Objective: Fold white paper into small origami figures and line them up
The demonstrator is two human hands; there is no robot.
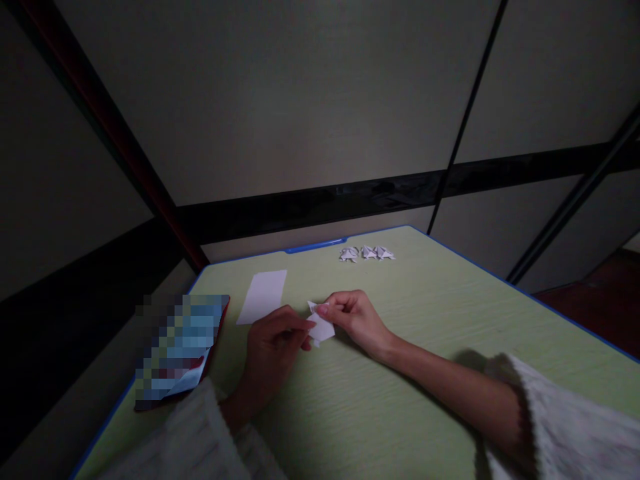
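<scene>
A small folded piece of white paper (323,330) is held above the table between both my hands. My left hand (274,347) pinches its left side between thumb and fingers. At its upper right edge, the thumb and fingers of my right hand (356,319) are closed on it. Pointed flaps stick out at the paper's top and bottom; parts of the folds are hidden by my fingers. Left of the hands lies white rectangular paper (263,295), flat on the table. Three small folded paper figures (369,253) sit in a row toward the far edge.
The light green table (425,300) has a blue rim with a blue bar (316,245) at the far edge. A tablet-like screen (187,353), partly pixelated, lies at the left edge. Pale panels with a dark band (320,207) stand behind the table.
</scene>
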